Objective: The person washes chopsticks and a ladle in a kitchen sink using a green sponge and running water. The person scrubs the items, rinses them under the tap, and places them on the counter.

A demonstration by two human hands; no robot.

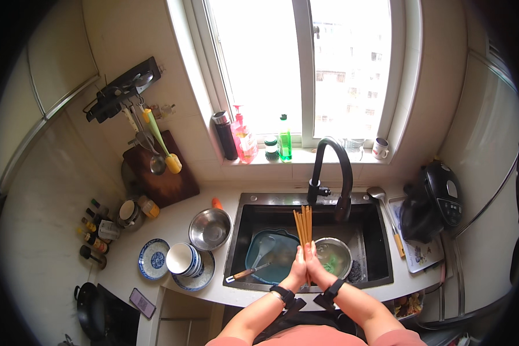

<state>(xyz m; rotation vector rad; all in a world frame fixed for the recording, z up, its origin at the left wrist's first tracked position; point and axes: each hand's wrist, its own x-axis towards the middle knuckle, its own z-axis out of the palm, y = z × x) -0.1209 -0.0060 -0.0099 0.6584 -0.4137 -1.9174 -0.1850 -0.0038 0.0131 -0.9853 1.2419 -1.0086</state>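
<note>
Between my left hand (299,271) and my right hand (315,264) a bundle of wooden chopsticks (303,222) is pressed, palms facing each other. The sticks point up and away from me over the black sink (281,211). Below and left of my hands, a blue-green plastic basin (281,264) holds water, a pale spoon (264,245) and a utensil with a wooden handle (244,273) resting over its rim. To the right is a round metal bowl (346,251) of cloudy water with something green in it. A dark scouring pad (355,271) lies beside that bowl.
A black faucet (348,173) arches over the sink's back. Stacked bowls (181,258), plates (152,259) and a metal bowl (210,229) stand on the left counter. At right lie a spatula (391,225), a tray (419,259) and a black appliance (443,194). Bottles (244,138) line the windowsill.
</note>
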